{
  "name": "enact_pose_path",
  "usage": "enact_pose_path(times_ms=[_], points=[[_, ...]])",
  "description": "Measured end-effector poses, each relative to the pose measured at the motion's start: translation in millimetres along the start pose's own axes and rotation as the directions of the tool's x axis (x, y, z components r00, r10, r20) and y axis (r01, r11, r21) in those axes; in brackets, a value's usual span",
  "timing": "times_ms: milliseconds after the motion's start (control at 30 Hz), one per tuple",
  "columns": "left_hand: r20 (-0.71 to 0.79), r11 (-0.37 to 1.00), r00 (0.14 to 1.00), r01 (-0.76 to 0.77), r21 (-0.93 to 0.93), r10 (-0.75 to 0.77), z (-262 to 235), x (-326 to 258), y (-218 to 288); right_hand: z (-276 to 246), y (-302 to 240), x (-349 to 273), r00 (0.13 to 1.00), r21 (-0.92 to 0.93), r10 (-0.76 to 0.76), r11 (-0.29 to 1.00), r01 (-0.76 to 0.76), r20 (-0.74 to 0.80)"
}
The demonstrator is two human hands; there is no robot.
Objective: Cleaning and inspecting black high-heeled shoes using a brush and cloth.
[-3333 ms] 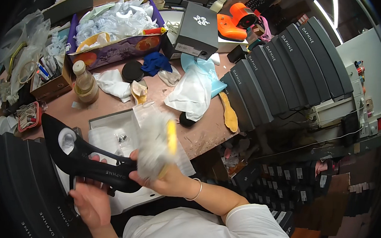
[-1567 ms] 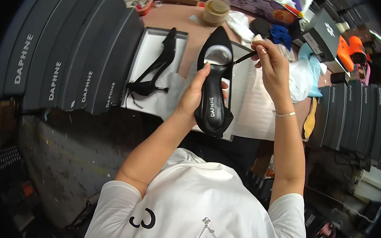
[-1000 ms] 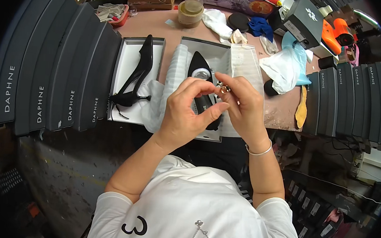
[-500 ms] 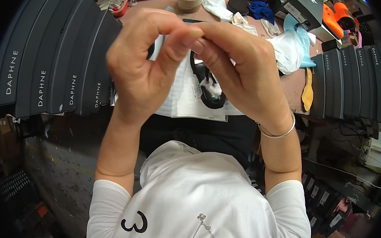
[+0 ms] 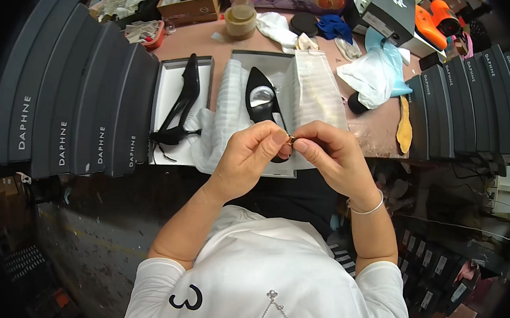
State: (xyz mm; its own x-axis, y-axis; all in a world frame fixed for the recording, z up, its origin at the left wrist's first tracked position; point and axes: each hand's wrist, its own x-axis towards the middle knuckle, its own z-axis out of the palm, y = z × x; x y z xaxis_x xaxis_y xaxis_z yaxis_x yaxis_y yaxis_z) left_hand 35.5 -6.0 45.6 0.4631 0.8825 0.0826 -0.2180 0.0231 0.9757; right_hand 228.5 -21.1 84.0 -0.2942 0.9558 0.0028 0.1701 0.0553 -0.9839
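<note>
The small piece [image 5: 290, 140] is gold-coloured with a dark part, glinting, mostly covered by fingertips; its full shape cannot be made out. It is above the lower part of a black shoe [image 5: 263, 112], between the two hands. The left hand [image 5: 246, 158] pinches it between thumb and forefinger, and the right hand [image 5: 335, 158] pinches its other side the same way.

The shoe has a pointed toe and a silvery-white filling, and lies in an open box [image 5: 284, 75] with white padded wrapping [image 5: 227, 98] at its left. A matching black heeled shoe [image 5: 190, 86] lies on its side in the narrower box part [image 5: 204, 78] at left.

Pale capital lettering runs along the dark grey boxes stacked at left [image 5: 87, 100] and right [image 5: 477, 109]. At the back of the tabletop [image 5: 195, 39], a dark box [image 5: 389, 18] bears a white motif and a barcode label.
</note>
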Motion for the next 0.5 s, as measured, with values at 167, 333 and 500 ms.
enact_pose_path(times_ms=[167, 333, 500], points=[[-0.087, 0.903, 0.996, 0.045, 0.427, -0.008, -20, -13, -21, -42, 14, -34, 0.977, -0.146, 0.143, 0.975, -0.166, -0.156], [-0.101, 0.787, 0.994, 0.101, 0.609, -0.049, -8, -29, -48, -30, 40, -34, 0.997, -0.326, 0.035, 0.945, -0.011, 0.067], [-0.069, 0.676, 0.992, -0.023, 0.736, 0.109, -7, -28, -71, -8, 76, -17, 0.995, -0.447, 0.045, 0.895, 0.002, 0.094]])
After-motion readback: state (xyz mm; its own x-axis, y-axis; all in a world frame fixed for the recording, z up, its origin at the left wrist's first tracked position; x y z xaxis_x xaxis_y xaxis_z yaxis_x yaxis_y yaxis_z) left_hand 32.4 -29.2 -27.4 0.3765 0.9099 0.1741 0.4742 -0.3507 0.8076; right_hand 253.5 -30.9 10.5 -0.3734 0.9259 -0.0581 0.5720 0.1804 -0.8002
